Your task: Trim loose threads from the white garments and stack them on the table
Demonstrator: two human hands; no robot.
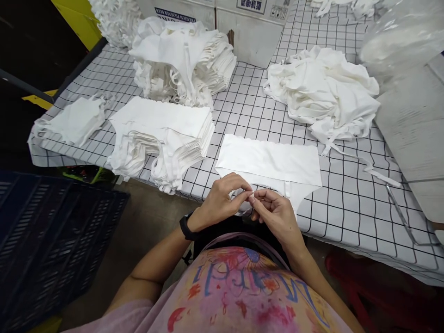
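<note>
A white camisole (268, 159) lies flat at the table's front edge, its strap end toward me. Over that end, my left hand (227, 194) and my right hand (275, 210) meet with thumbs and fingertips pinched together. Between the fingertips shows a small white bit, which looks like part of a camisole strap (251, 194); most of it is hidden by the fingers. A strap with an adjuster (287, 188) lies just beyond my right hand. A neat stack of folded white camisoles (163, 118) sits to the left of my hands.
Behind that stack rises a taller camisole pile (187, 51). A loose white heap (322, 92) lies at right, with a metal rod (402, 217) nearer me. Cardboard boxes (249, 32) stand at the back. Dark blue crates (52, 236) are at lower left, below the checked tablecloth (350, 203).
</note>
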